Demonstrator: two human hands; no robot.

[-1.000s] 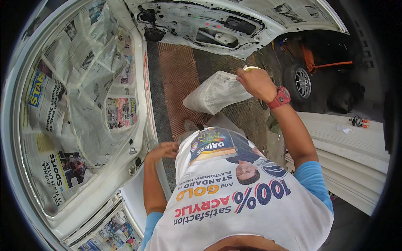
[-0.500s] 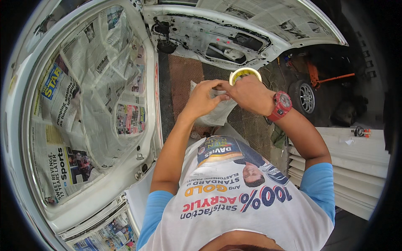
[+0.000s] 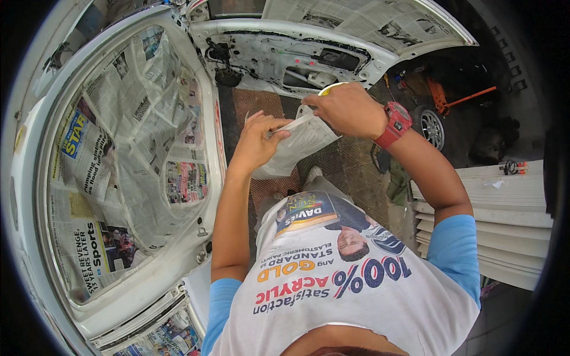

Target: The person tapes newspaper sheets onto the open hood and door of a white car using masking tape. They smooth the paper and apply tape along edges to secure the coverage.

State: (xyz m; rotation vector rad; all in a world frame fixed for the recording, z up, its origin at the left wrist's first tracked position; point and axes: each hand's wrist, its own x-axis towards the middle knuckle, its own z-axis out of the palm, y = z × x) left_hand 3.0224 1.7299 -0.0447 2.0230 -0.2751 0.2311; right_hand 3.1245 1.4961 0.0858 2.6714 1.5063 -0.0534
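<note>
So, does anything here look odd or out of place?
The white car door ahead looks odd: its inner face is bare, openings exposed, as if trim were missing. At right, a wheel also seems detached.

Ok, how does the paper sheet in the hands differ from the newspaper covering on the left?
The paper sheet is held by the left hand; the newspaper covering spreads within the white car frame. The paper sheet looks smaller than the covering. The sheet looks mostly grey; the covering has coloured patches. Both look like newsprint.
</note>
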